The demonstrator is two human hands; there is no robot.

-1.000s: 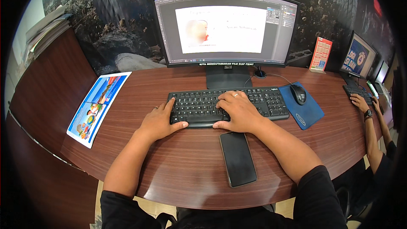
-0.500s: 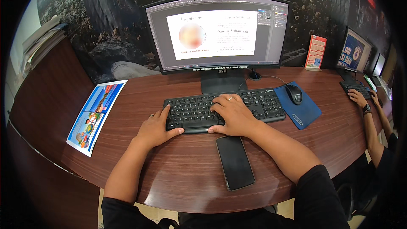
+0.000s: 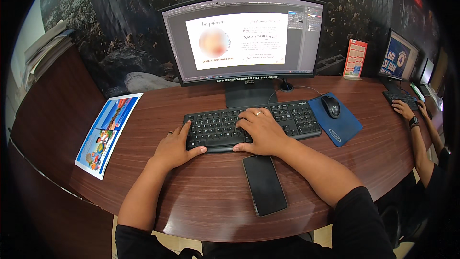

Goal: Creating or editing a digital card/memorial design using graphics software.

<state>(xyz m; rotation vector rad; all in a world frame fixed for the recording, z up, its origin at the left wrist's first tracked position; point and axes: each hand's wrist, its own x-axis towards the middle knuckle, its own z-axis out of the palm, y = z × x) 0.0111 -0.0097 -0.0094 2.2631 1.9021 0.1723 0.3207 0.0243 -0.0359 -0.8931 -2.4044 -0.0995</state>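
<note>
A black keyboard lies on the brown wooden desk in front of a curved monitor showing a design program with a white page. My left hand rests at the keyboard's left end, fingers spread on the edge keys. My right hand lies flat over the middle keys, a ring on one finger. Neither hand holds anything. A black phone lies face up, screen dark, just below my right hand.
A black mouse sits on a blue pad right of the keyboard. A colourful printed sheet lies at the left. A small red card stand is behind. Another person's hands type at a second keyboard far right.
The page on the monitor has changed and is now larger, with text beside the round picture. The view has shifted slightly. Both hands stay on the keyboard.
</note>
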